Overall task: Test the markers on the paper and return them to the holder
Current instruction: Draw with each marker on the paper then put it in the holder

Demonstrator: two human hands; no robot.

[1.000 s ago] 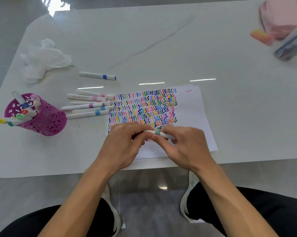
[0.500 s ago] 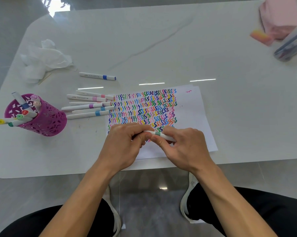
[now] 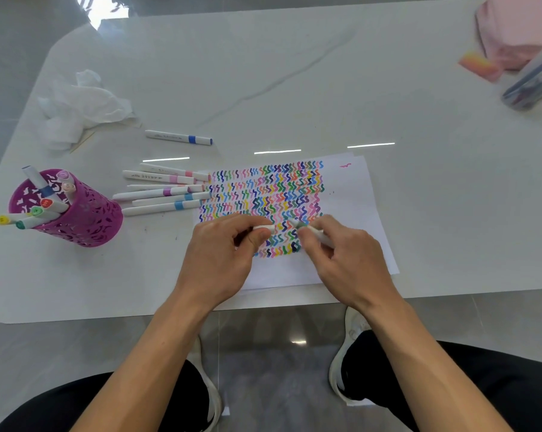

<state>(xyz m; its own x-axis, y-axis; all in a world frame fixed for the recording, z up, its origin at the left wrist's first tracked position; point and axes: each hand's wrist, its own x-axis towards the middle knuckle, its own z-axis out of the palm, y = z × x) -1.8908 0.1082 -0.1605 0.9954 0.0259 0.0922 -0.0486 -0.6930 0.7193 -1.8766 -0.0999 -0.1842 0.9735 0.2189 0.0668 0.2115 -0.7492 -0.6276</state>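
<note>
Centre of frame, just above the near worktop (image 3: 294, 88) edge: both hands over the lower part of the paper (image 3: 360, 213). Right hand (image 3: 347, 260) has its fingers clamped on a marker (image 3: 318, 236), a white barrel w/ a green band near the tip end. The tip is bare, points left & slightly up, and is a bit blurred. Left hand (image 3: 223, 260) has fingers curled, thumb & forefinger pinching the white cap (image 3: 265, 228). Cap & marker tip are apart, w/ a short gap between them, both just over the squiggles.

The paper is white, lying slightly skewed w/ another sheet edge showing under it. Its left 2/3 is packed w/ rows of short wavy strokes in many colours. There is one small pink mark near its upper right corner.

Left of frame: purple cut-out holder (image 3: 85, 219), tilted, w/ several markers in it (image 3: 42, 210). Their ends stick out lower left, w/ yellow, green and red caps visible. Between holder & paper are approx. 6 loose markers (image 3: 163, 194), all white w/ pink, purple or blue bands, lying roughly parallel. One more w/ a blue band (image 3: 179, 138) lies apart, higher up.

Upper left: crumpled tissue (image 3: 82, 104). Upper right corner: pink object (image 3: 512, 26), an orange-pink block (image 3: 480, 65) and a clear case (image 3: 531, 82), all blurred.
</note>
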